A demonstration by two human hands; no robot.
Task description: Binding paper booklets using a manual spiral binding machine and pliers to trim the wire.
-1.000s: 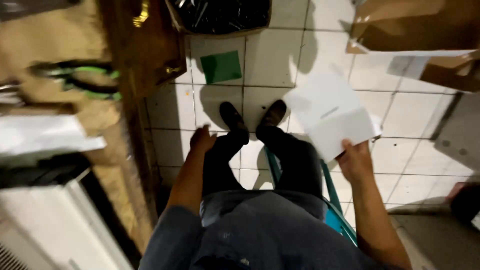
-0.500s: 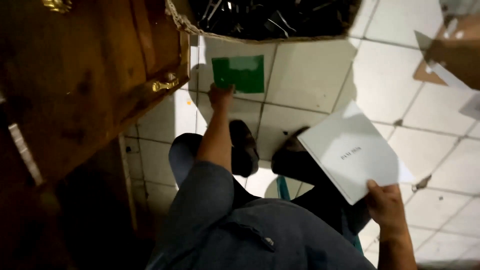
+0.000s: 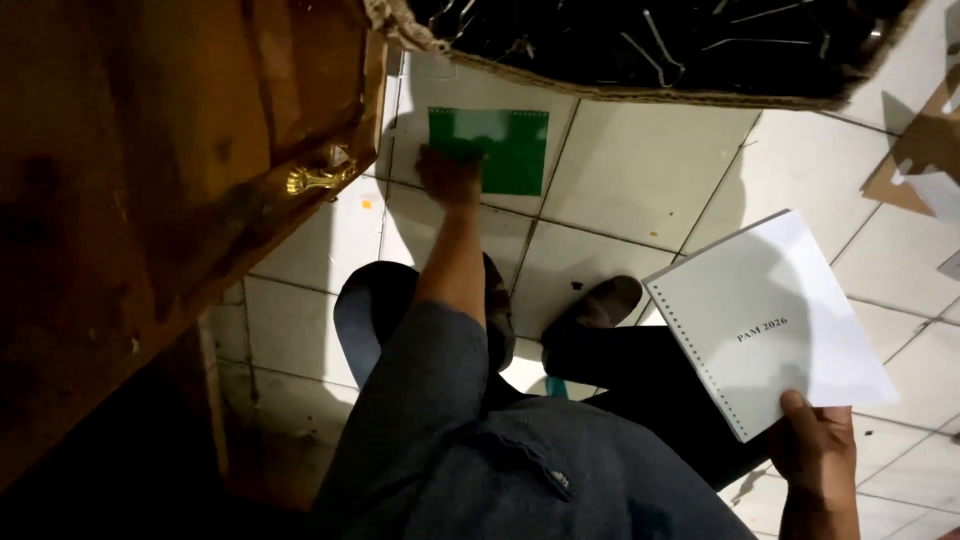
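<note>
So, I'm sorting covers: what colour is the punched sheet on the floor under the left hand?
Green: the punched sheet, touched by the left hand, shows best in the head view.

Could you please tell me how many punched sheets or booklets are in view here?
2: a green sheet on the floor tiles under the left hand, and a white booklet held by the right hand. Others may be hidden.

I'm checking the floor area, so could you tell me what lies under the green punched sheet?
The green punched sheet lies flat on the white tiled floor, across a grout line. The left hand presses its lower-left corner. Whether anything lies beneath the sheet is hidden.
</note>
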